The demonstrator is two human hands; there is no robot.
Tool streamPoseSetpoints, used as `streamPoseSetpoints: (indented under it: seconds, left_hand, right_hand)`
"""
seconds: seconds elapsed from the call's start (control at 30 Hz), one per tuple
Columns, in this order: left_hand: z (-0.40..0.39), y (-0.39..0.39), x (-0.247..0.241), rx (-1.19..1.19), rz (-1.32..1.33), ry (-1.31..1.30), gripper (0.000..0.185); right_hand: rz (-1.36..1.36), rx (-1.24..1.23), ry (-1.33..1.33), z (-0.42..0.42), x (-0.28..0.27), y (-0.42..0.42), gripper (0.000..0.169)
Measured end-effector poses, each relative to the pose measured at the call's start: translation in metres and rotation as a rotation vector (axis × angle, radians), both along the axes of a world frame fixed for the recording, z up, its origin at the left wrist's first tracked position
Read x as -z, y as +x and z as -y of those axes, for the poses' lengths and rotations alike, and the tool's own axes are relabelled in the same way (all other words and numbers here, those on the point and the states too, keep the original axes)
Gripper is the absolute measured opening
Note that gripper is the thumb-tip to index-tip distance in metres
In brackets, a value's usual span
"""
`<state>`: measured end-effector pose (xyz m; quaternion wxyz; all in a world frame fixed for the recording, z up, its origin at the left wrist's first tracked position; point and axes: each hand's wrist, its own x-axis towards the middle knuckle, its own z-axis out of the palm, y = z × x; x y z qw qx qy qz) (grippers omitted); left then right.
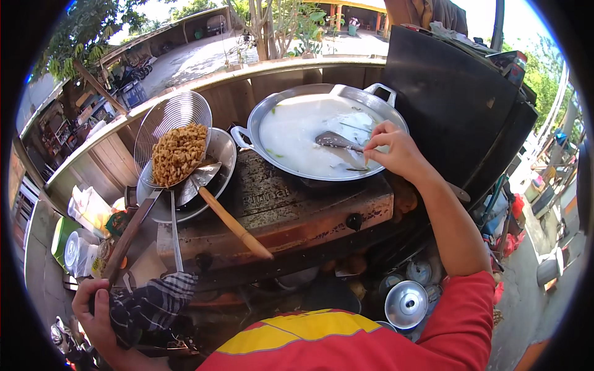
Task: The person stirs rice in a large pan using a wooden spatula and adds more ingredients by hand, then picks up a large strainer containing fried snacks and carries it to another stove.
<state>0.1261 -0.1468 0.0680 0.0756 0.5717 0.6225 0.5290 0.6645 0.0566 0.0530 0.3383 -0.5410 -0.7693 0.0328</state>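
Observation:
My right hand (387, 146) is over the right side of a wide aluminium wok (299, 170) holding white liquid with green leaves. Its fingers pinch something thin at the liquid's surface, close to the handle of a dark ladle (338, 141) lying in the liquid. My left hand (93, 301) is closed on the dark handle of a wire skimmer (188, 109), beside a checked cloth (153, 303). Browned fried pieces (178, 153) fill the skimmer's lower part, above a second metal pan (225, 146). A metal spatula with a wooden handle (234, 222) and another metal-handled utensil (176, 236) rest in that pan.
The worn two-burner gas stove (297, 222) carries both pans. A tall black panel (445, 102) stands at the right, and a low wooden wall (111, 153) runs behind. Plastic containers (81, 250) are at the left. A round metal lid (406, 303) lies below, near my right arm.

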Motion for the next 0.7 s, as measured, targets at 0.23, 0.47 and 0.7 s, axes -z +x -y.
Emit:
streamPoseSetpoints:
  seconds: [0.23, 0.47, 0.7]
  left_hand:
    - [0.060, -0.075, 0.046, -0.310, 0.075, -0.094, 0.019]
    - [0.095, -0.054, 0.028, -0.354, 0.187, -0.013, 0.024]
    - [0.090, -0.046, 0.047, -0.265, 0.005, -0.199, 0.024]
  right_hand:
    - [-0.108, 0.115, -0.233, -0.007, -0.010, 0.000, 0.018]
    - [-0.463, 0.046, -0.414, -0.010, -0.004, -0.004, 0.021]
    - [-0.377, -0.041, -0.261, 0.017, 0.005, -0.013, 0.019]
